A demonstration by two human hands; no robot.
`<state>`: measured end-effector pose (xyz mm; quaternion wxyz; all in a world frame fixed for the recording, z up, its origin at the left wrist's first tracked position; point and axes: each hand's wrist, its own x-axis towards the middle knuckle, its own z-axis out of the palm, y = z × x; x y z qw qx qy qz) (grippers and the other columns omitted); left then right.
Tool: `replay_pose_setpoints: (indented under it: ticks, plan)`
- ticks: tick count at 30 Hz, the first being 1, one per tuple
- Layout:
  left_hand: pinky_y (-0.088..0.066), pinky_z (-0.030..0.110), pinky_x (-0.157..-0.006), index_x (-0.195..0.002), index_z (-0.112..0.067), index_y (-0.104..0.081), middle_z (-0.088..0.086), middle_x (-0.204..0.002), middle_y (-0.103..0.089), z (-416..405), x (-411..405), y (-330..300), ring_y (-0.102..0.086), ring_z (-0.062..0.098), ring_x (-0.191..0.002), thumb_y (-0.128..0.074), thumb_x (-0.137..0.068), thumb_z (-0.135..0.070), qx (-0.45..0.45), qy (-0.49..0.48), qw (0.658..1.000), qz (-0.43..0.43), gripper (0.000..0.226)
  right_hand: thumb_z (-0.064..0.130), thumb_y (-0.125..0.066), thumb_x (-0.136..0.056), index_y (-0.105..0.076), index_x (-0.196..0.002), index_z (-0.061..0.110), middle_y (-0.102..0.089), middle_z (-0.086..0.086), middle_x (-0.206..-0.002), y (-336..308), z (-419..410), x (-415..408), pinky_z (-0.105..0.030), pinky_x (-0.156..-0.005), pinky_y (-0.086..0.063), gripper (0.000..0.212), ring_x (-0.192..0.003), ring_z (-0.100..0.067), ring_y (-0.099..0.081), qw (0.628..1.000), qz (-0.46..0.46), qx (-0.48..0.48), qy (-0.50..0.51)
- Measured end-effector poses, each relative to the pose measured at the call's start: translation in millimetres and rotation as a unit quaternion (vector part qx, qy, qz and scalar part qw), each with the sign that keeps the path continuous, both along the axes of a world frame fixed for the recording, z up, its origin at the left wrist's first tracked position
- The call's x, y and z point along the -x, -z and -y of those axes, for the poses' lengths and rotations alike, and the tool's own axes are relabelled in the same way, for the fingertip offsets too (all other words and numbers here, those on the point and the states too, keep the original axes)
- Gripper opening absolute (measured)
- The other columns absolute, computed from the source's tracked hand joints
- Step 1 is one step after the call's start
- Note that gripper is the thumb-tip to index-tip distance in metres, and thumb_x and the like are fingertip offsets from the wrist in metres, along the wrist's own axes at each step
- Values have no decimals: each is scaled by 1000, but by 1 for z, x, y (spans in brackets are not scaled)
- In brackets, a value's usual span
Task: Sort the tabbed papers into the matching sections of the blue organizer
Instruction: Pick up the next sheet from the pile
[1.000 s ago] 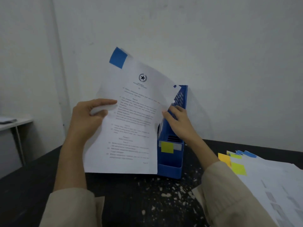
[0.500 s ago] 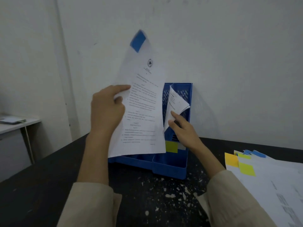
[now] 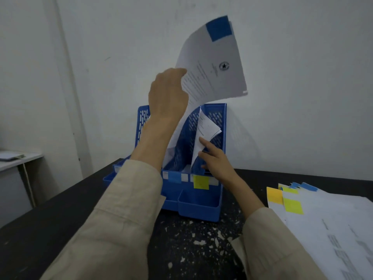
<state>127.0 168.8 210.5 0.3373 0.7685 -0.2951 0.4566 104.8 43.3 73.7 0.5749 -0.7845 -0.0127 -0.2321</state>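
Blue-tabbed sheet (image 3: 214, 65), gripped by left hand (image 3: 168, 93), now lowered into blue organizer (image 3: 198, 207) slot left of yellow label (image 3: 200, 181), while right hand (image 3: 215, 158), fingers extended, presses filed papers (image 3: 203, 128) aside; filing nearly complete.

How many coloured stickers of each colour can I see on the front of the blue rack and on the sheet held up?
Blue: 2, the blue sheet tab and the blue rack label.
Yellow: 1, the yellow rack label.
Total: 3. The left sleeve hides part of the rack front.
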Motion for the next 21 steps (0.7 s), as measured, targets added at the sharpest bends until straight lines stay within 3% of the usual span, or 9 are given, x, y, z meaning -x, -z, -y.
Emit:
replay_pose_setpoints:
  ticks: [3,4,6,9,12,14,16,19,21]
  plan:
    - [-33,24,-99,-136,-7,-48,17,-134,-51,8,-6,29,-47,27,-123,-32,-91,2,27,72,996,-43,48,14,-44,-99,-32,-146,23,-50,-1,-121,-2,0,0,-38,-102,-43,50,-102,-11,-53,1000,-5,-6,1]
    - [-28,19,-100,-141,-9,-40,15,-141,-44,11,-10,42,-41,26,-129,-33,-93,5,18,82,994,-75,50,15,-44,-98,-32,-146,23,-52,-1,-120,-3,0,0,-38,-102,-43,50,-103,-12,-54,1000,-5,-3,1]
    - [-29,24,-103,-145,-10,-32,16,-145,-40,18,-15,68,-38,28,-133,-34,-93,9,2,109,987,-118,56,14,-44,-98,-32,-146,24,-48,-6,-136,-3,2,-1,-43,-106,-39,51,-120,-20,-49,1000,-5,3,6]
    - [-36,30,-94,-144,-8,-33,25,-130,-50,24,-23,99,-47,37,-118,-38,-91,10,-23,147,979,-140,56,12,-44,-97,-32,-145,25,-42,-6,-144,-4,5,-3,-45,-107,-38,51,-126,-22,-44,1000,0,3,7]
    - [-37,26,-96,-146,-10,-27,24,-130,-50,25,-27,118,-51,35,-116,-43,-93,5,-50,177,968,-173,57,8,-43,-97,-32,-146,25,-43,-4,-144,-4,5,-3,-41,-103,-43,53,-122,-19,-48,1000,6,-4,-3]
    - [-41,23,-84,-149,-15,-16,28,-121,-54,26,-26,122,-58,31,-100,-43,-93,6,-61,188,962,-189,65,6,-42,-96,-31,-146,26,-42,-3,-145,-5,7,-2,-37,-97,-47,55,-115,-15,-51,1000,7,-2,-7]
    - [-39,24,-69,-150,-16,-9,32,-107,-57,27,-27,122,-57,23,-79,-44,-91,8,-69,171,966,-179,73,5,-42,-96,-31,-146,26,-42,-4,-145,-6,7,-1,-39,-95,-48,56,-99,-8,-54,1000,6,0,-8]
    - [-38,29,-78,-148,-11,-10,35,-109,-56,26,-36,121,-56,40,-94,-48,-87,12,-62,152,980,-116,76,4,-42,-96,-31,-146,26,-42,-6,-143,-7,6,0,-44,-96,-48,56,-87,-8,-53,1000,9,2,-7]
    - [-38,23,-80,-148,-10,-9,33,-108,-57,24,-40,124,-56,41,-94,-51,-85,13,-84,151,980,-96,79,4,-42,-95,-32,-146,26,-43,-6,-142,-9,6,0,-48,-95,-47,56,-89,-16,-55,1000,7,3,-5]
